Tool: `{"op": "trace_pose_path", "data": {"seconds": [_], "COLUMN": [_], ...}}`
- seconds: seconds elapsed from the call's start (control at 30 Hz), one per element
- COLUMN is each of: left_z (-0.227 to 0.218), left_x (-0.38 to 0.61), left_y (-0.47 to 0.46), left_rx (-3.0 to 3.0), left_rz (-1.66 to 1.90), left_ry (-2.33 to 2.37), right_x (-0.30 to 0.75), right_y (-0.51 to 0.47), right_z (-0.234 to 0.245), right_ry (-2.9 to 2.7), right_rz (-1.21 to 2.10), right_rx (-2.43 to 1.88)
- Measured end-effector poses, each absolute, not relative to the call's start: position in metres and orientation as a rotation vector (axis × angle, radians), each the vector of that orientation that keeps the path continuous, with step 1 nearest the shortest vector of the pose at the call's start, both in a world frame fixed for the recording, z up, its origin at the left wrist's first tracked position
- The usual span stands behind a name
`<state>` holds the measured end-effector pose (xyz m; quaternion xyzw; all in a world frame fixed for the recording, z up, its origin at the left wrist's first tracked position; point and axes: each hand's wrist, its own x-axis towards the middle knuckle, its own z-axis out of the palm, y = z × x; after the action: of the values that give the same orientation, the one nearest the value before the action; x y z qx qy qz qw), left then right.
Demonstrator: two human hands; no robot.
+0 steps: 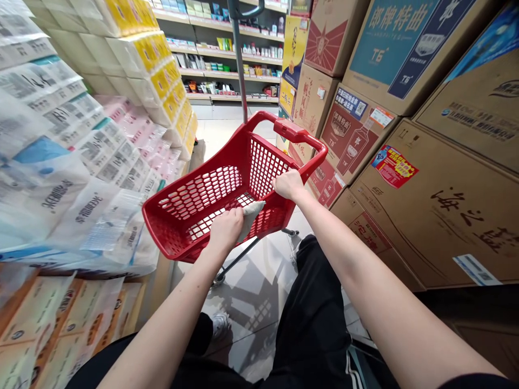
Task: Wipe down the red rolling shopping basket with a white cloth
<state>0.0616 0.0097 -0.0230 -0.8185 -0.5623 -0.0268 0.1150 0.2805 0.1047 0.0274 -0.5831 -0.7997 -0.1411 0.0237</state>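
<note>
A red plastic shopping cart [190, 186] stands in front of me, turned at an angle, its basket holding nothing that I can see. My left hand [227, 229] is closed on a pale grey-green cloth [252, 216] at the near rim of the basket. The cloth lies over that rim and partly hangs down. Farther right, my right hand [288, 185] is closed round the cart's rim, below the red push handle [292, 131]. A grey metal pole [239, 65] rises from the cart's far side.
Stacked cardboard cartons [441, 200] wall the right side. On the left are piled tissue packs [150, 59], plastic-wrapped packs [81, 183] and orange-and-cream packages [60, 319]. Shelves of small goods [227, 54] stand at the back. The tiled floor [259, 302] shows beneath the cart.
</note>
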Motion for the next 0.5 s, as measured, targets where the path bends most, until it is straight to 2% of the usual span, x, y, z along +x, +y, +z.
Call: {"op": "trace_pose_path", "data": {"seconds": [0.23,0.5], "left_z": [-0.029,-0.043], "left_x": [0.056,-0.02], "left_y": [0.003,-0.043], "left_rx": [-2.351,-2.218], "left_rz": [-0.136,-0.067], "left_ry": [-1.638,-1.767], "right_x": [0.284,0.284], "right_y": [0.106,0.105], "right_z": [0.025,0.025], "right_ry": [-2.495,-2.459], "right_rz": [-0.444,-0.434], "right_rx": [-1.785,-1.787]}}
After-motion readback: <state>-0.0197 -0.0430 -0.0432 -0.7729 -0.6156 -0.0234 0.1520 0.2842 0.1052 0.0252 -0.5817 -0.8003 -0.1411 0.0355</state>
